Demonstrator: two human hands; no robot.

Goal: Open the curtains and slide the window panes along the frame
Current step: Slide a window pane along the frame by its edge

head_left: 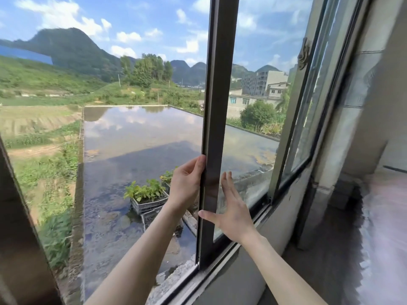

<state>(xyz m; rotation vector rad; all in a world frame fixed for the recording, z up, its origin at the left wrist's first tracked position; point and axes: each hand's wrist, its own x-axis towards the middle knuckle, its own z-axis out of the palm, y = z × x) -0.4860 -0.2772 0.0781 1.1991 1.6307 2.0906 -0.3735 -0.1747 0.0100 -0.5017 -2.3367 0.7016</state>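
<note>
1. My left hand [187,186] sits just below centre, around 6 o'clock of the view, with its fingers curled round the outer edge of the window pane's [251,102] dark upright stile [217,128]. So it's closed on that stile.
2. My right hand [233,213] is just to the 4 o'clock side of the left one, flat and spread wide, fingers pointing up toward 12. Its palm lies against the glass, and the thumb reaches across to touch the stile. It's gripping nothing.
3. The pane stands upright in the bottom track [220,276], taking up the middle-to-right part of the frame; everything toward 9 o'clock of the stile is open air.
4. At 3 o'clock there's a second pane [308,119] with a latch [304,54] on its frame.
5. Outside, through the gap: a flooded flat roof [132,139] with black crates of green plants [147,198] sitting right behind my left wrist.
6. Can't really make out the curtain, only a pale blurry patch [383,227] at 4 o'clock.
</note>
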